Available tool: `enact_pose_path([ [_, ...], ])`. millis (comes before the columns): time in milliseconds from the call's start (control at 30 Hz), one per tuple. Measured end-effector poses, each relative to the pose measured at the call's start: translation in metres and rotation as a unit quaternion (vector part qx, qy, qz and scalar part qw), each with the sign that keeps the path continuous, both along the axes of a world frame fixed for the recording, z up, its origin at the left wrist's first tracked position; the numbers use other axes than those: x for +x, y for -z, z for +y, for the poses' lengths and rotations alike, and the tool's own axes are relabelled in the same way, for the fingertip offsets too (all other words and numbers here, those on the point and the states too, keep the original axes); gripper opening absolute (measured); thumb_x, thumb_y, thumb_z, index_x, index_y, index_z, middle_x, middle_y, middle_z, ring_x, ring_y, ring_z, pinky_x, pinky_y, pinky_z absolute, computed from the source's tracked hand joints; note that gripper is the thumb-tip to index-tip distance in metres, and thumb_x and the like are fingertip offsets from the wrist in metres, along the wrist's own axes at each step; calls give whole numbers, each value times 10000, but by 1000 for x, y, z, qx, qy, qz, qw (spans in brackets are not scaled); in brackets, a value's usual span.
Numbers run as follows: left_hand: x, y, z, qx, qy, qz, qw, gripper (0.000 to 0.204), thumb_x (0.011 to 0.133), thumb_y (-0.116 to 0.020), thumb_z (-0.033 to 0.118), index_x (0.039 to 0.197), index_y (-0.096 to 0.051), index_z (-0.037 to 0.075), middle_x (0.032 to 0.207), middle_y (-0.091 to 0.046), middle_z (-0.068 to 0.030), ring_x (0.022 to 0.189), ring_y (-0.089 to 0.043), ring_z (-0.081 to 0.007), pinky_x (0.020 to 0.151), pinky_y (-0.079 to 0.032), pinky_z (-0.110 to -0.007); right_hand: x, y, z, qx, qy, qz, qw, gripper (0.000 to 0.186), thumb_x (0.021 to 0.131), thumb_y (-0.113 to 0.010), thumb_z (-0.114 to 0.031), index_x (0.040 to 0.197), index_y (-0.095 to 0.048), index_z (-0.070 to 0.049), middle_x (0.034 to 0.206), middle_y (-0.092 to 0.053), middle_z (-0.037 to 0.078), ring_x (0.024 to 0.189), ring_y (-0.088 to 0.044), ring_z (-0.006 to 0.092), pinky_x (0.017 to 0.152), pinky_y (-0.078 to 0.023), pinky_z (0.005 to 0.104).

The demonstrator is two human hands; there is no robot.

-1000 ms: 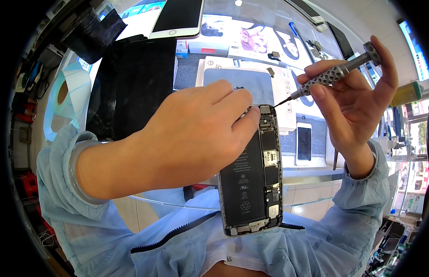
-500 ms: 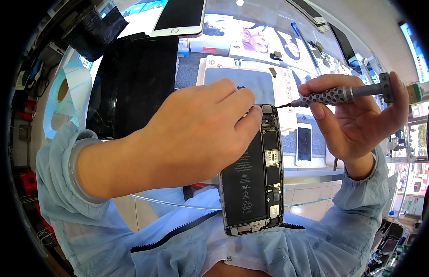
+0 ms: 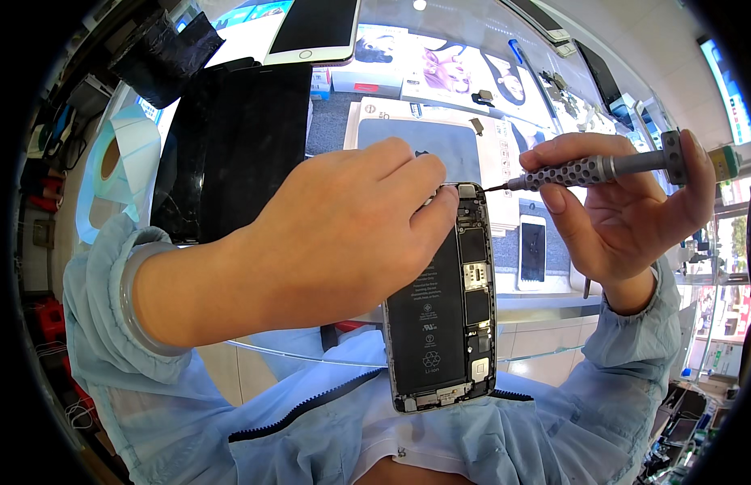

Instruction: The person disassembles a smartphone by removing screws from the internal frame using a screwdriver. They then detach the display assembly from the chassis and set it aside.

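Note:
An opened smartphone (image 3: 475, 311), its black battery and circuit parts bare, is held over the table's near edge. My left hand (image 3: 359, 226) is closed around its upper end, with the fingertips at the top rim; the far side of the grip is hidden. In my right hand (image 3: 626, 210) is a grey screwdriver (image 3: 576, 171) with a dimpled shaft, held nearly level between thumb and fingers. Its thin tip points left and reaches the phone's top right corner; whether it touches cannot be made out.
A flat box (image 3: 492, 145) lies behind the phone, and a small white phone (image 3: 532, 252) to its right. At left are a large black panel (image 3: 230, 153) and a roll of pale blue labels (image 3: 110, 162). Farther back lies another white phone (image 3: 315, 32).
The screwdriver and my right hand have shifted very slightly, the tip staying by the phone's corner. My left hand and the opened phone look the same.

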State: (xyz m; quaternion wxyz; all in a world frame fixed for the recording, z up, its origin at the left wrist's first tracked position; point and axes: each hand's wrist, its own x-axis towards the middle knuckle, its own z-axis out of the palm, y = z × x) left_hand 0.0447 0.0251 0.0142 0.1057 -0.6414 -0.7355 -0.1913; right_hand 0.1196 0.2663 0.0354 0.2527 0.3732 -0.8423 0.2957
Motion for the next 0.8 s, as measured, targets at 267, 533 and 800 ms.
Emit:
enact_pose_path([
  [267,0,0,0,-3,1,-3,1000,324,702,-736,72,1000,-643,-12,958,-583,-100,818,-594,-261,640,-497,-335,-1,-1,0,4,10,-15,1000,894,837,-635,78,1437,-8,-135,968,-638,262,843,-690,298,714,-609,350],
  [533,-1,1,0,-4,-2,6,1000,363,705,-731,69,1047,-631,-6,959,-585,-99,806,-590,-259,637,-491,-334,-6,-5,-4,28,19,-6,999,926,810,-674,73,1438,-15,-97,939,-643,240,833,-684,283,734,-588,334],
  [800,-1,4,-1,-4,-2,22,1000,354,734,-713,93,1072,-640,17,969,-583,-87,791,-574,-240,613,-479,-331,-11,0,-19,-112,30,-97,988,963,776,-726,57,1450,-54,-92,984,-643,200,945,-674,267,794,-584,336],
])
